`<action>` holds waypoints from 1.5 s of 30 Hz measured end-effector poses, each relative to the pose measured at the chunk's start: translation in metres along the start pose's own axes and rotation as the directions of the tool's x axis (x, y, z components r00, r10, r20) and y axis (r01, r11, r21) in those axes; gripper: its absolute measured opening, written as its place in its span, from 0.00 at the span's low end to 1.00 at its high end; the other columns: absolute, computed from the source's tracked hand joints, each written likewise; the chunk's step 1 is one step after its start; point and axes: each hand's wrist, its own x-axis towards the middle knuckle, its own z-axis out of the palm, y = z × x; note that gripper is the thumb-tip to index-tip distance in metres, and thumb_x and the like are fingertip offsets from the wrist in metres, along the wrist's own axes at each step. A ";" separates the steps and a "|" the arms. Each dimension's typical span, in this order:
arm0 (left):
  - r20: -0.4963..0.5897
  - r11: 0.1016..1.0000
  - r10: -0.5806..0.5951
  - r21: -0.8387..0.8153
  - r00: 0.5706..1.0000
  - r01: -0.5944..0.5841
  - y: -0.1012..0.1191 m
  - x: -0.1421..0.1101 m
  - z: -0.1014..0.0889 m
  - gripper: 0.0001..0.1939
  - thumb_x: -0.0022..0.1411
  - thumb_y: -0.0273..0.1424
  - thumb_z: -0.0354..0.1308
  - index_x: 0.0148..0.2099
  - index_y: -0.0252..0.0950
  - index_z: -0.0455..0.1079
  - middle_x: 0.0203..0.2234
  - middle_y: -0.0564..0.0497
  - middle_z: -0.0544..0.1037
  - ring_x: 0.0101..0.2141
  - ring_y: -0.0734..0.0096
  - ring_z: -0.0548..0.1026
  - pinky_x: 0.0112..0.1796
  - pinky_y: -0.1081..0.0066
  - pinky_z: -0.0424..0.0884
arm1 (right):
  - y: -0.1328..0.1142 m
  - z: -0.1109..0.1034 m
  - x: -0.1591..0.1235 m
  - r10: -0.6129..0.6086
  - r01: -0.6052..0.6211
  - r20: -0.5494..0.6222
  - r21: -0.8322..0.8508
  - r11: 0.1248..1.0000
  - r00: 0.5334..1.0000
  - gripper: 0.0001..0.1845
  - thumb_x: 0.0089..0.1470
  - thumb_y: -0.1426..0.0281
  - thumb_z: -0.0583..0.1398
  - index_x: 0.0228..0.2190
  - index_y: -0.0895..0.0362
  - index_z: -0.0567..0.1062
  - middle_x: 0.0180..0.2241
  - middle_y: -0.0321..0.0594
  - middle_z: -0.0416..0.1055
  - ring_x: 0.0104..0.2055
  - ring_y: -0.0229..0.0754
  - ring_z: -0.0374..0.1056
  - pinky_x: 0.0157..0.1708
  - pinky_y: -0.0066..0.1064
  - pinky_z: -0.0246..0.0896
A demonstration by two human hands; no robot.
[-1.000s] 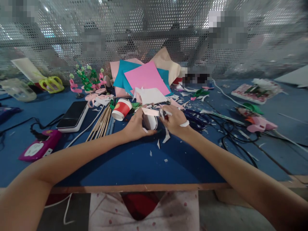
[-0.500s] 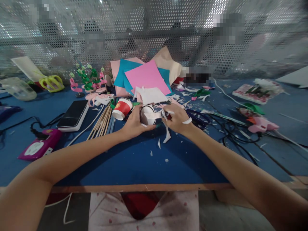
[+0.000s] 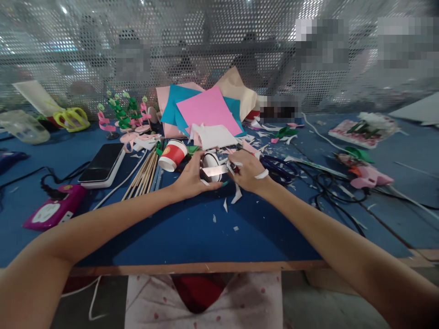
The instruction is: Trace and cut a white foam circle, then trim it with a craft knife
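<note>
Blue tabletop [image 3: 192,237] spreads beneath; left grip [image 3: 192,176] curls around a cup [image 3: 212,160]; right grip [image 3: 245,170], at its three o'clock, clenches a blade [image 3: 215,171].

Left hand [image 3: 192,176]: is gripping a round white cup [image 3: 210,160].
Right hand [image 3: 245,171]: is holding a flat metallic blade [image 3: 215,171], which is extending over the cup's mouth.
Left of the 2 hands: a tilted red-and-white cup [image 3: 172,155] is resting nearest; thin beige wooden sticks [image 3: 142,176] are lying beyond it, then a black-topped white rectangular device [image 3: 103,164].
Behind the hands: a flat pink square sheet [image 3: 210,109] is lying over blue sheets [image 3: 173,105]; a grey perforated metal panel [image 3: 206,50] is standing behind.
Right: a pink glue gun [image 3: 372,178] is lying well apart.
Before the hands: small white scraps [image 3: 236,228] are lying on the flat blue tabletop [image 3: 171,237].
</note>
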 end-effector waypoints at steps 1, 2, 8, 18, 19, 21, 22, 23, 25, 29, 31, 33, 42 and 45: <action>0.007 1.000 0.011 0.016 1.000 -0.011 0.000 0.000 0.000 0.38 0.41 0.38 0.69 0.51 0.33 0.54 0.43 0.41 0.71 0.44 0.57 0.72 0.45 0.58 0.70 | -0.001 0.000 0.000 0.006 -0.006 -0.003 -0.014 1.000 1.000 0.07 0.51 0.69 0.51 0.23 0.54 0.61 0.22 0.43 0.64 0.28 0.45 0.58 0.30 0.35 0.53; 0.013 0.999 0.025 0.035 1.000 -0.025 0.001 0.000 0.000 0.39 0.40 0.38 0.69 0.51 0.33 0.55 0.44 0.41 0.70 0.46 0.55 0.71 0.47 0.56 0.69 | -0.002 0.000 0.000 0.015 -0.015 -0.008 -0.028 0.999 1.000 0.07 0.52 0.68 0.50 0.23 0.54 0.61 0.22 0.43 0.64 0.28 0.45 0.58 0.30 0.35 0.53; 0.022 0.998 0.017 0.060 1.000 -0.019 0.004 0.000 0.000 0.39 0.40 0.38 0.69 0.52 0.33 0.57 0.46 0.39 0.70 0.46 0.53 0.71 0.46 0.55 0.69 | -0.005 -0.003 0.001 0.017 -0.017 -0.042 -0.010 1.000 0.999 0.10 0.55 0.67 0.49 0.22 0.53 0.60 0.22 0.42 0.63 0.27 0.44 0.58 0.29 0.34 0.52; -0.016 0.989 -0.106 -0.109 0.994 0.103 0.005 0.001 0.000 0.38 0.42 0.36 0.68 0.52 0.34 0.54 0.44 0.42 0.72 0.44 0.59 0.73 0.43 0.60 0.72 | -0.002 -0.005 0.002 0.027 -0.026 -0.046 0.010 1.000 0.999 0.05 0.47 0.69 0.53 0.22 0.54 0.62 0.22 0.43 0.66 0.27 0.44 0.58 0.29 0.34 0.53; -0.018 0.990 -0.105 -0.100 0.994 0.102 0.005 0.001 0.000 0.38 0.42 0.36 0.68 0.52 0.34 0.54 0.43 0.42 0.72 0.44 0.59 0.73 0.43 0.60 0.72 | -0.001 -0.005 0.002 0.032 -0.032 -0.040 0.004 0.999 0.999 0.05 0.47 0.69 0.54 0.22 0.54 0.63 0.23 0.43 0.66 0.27 0.44 0.58 0.29 0.35 0.53; -0.027 0.992 -0.101 -0.078 0.995 0.099 0.006 0.001 0.000 0.39 0.41 0.36 0.68 0.52 0.33 0.54 0.42 0.42 0.72 0.43 0.58 0.73 0.43 0.59 0.72 | -0.001 -0.005 0.002 0.042 -0.042 -0.028 -0.005 0.999 0.999 0.05 0.48 0.68 0.53 0.22 0.54 0.63 0.23 0.43 0.67 0.28 0.44 0.59 0.30 0.35 0.54; -0.029 0.993 -0.098 -0.071 0.995 0.096 0.006 0.001 0.000 0.39 0.41 0.37 0.68 0.52 0.33 0.55 0.42 0.42 0.72 0.43 0.58 0.73 0.43 0.59 0.72 | 0.000 -0.004 0.002 0.044 -0.044 -0.025 -0.007 0.999 0.999 0.06 0.48 0.68 0.53 0.22 0.54 0.63 0.23 0.43 0.67 0.28 0.44 0.59 0.30 0.35 0.54; -0.026 0.993 -0.095 -0.070 0.995 0.093 0.006 0.001 -0.001 0.39 0.41 0.37 0.68 0.52 0.33 0.55 0.42 0.42 0.72 0.43 0.58 0.73 0.42 0.60 0.72 | 0.000 -0.004 0.002 0.046 -0.047 -0.025 -0.008 0.999 0.999 0.06 0.49 0.68 0.53 0.22 0.54 0.64 0.23 0.43 0.67 0.28 0.44 0.59 0.30 0.35 0.54; -0.014 0.993 -0.089 -0.076 0.996 0.087 0.007 0.001 -0.001 0.38 0.41 0.36 0.68 0.52 0.34 0.55 0.42 0.43 0.72 0.41 0.59 0.73 0.41 0.60 0.73 | 0.000 -0.003 0.001 0.051 -0.051 -0.030 -0.007 0.999 0.998 0.05 0.49 0.69 0.52 0.23 0.55 0.64 0.24 0.43 0.67 0.28 0.44 0.60 0.30 0.35 0.54; -0.001 0.995 -0.071 -0.073 0.997 0.071 0.005 0.001 -0.001 0.37 0.42 0.38 0.68 0.52 0.34 0.56 0.41 0.44 0.73 0.39 0.61 0.74 0.40 0.60 0.74 | 0.002 -0.002 0.000 0.057 -0.057 -0.018 0.004 0.998 0.998 0.05 0.49 0.69 0.53 0.25 0.55 0.66 0.26 0.45 0.69 0.30 0.45 0.61 0.33 0.36 0.56; -0.006 0.998 -0.036 -0.053 0.999 0.035 0.003 0.001 -0.001 0.37 0.42 0.39 0.68 0.52 0.34 0.57 0.42 0.43 0.72 0.41 0.59 0.74 0.42 0.59 0.73 | 0.002 -0.002 0.000 0.070 -0.070 0.009 0.006 0.998 0.997 0.04 0.49 0.69 0.53 0.25 0.55 0.66 0.26 0.45 0.68 0.30 0.46 0.61 0.33 0.36 0.56; -0.003 1.000 0.022 -0.004 1.000 -0.022 0.001 0.001 -0.001 0.39 0.41 0.38 0.69 0.53 0.35 0.57 0.47 0.41 0.71 0.47 0.55 0.71 0.47 0.56 0.69 | 0.001 -0.003 0.001 0.083 -0.083 0.033 0.008 0.996 0.996 0.05 0.49 0.69 0.52 0.24 0.55 0.65 0.25 0.45 0.67 0.31 0.46 0.61 0.31 0.36 0.55; 0.020 1.000 0.029 0.002 0.999 -0.029 -0.001 0.000 0.000 0.44 0.40 0.37 0.70 0.56 0.33 0.54 0.49 0.38 0.67 0.50 0.53 0.69 0.49 0.54 0.69 | -0.002 -0.007 0.003 0.061 -0.063 0.051 0.036 0.997 0.997 0.09 0.51 0.68 0.51 0.21 0.54 0.60 0.21 0.41 0.63 0.28 0.43 0.58 0.29 0.33 0.52; 0.044 0.995 0.019 -0.096 0.999 -0.014 0.000 -0.001 0.001 0.42 0.42 0.36 0.68 0.56 0.31 0.54 0.51 0.37 0.65 0.50 0.54 0.68 0.45 0.59 0.72 | -0.001 -0.007 0.003 0.057 -0.058 0.035 0.047 0.997 0.998 0.09 0.51 0.68 0.52 0.21 0.53 0.60 0.21 0.40 0.63 0.27 0.42 0.58 0.28 0.33 0.52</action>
